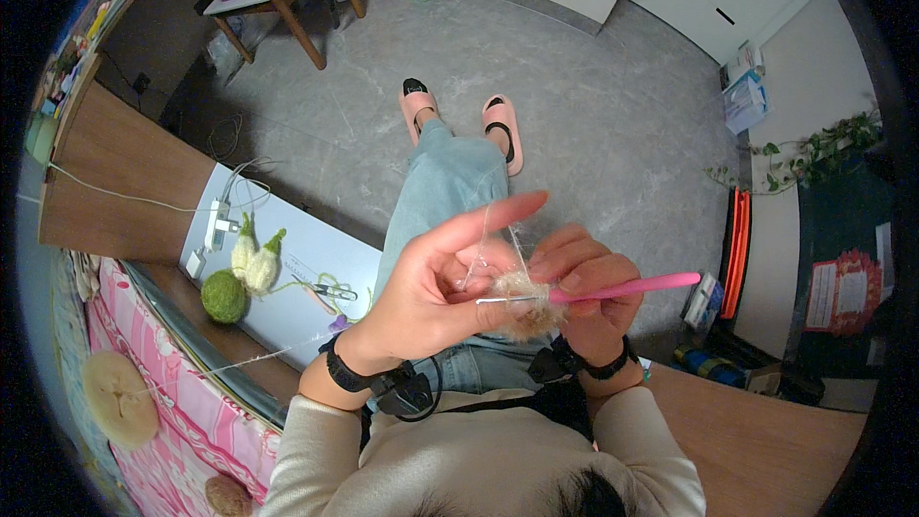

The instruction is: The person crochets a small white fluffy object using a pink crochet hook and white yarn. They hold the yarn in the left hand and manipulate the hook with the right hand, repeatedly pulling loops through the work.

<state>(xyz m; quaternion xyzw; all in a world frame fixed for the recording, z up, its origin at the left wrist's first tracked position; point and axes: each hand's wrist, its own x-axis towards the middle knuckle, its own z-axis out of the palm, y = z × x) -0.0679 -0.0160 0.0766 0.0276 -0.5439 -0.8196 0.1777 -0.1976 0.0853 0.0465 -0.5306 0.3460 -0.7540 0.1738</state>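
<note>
Between thumb and fingers, my left hand (445, 280) pinches a small fuzzy beige crochet piece (528, 323), its index finger raised with pale yarn (518, 248) looped over it. My right hand (592, 273) grips the pink handle of a crochet hook (632, 287). The hook's metal shaft (510, 299) lies across the crochet piece, pointing left. From my left wrist a strand (244, 362) stretches to a cream yarn ball (120, 400) on the pink patterned fabric (194, 438). Part of the piece is hidden by my fingers.
To the left, a white board (287, 237) holds a green yarn ball (224, 296), white-and-green crocheted pieces (256, 269), scissors (336, 292) and a power strip (217, 225). A brown ball (228, 495) lies at lower left. A wooden chair (283, 3) stands ahead; a wooden surface (754, 431) is at right.
</note>
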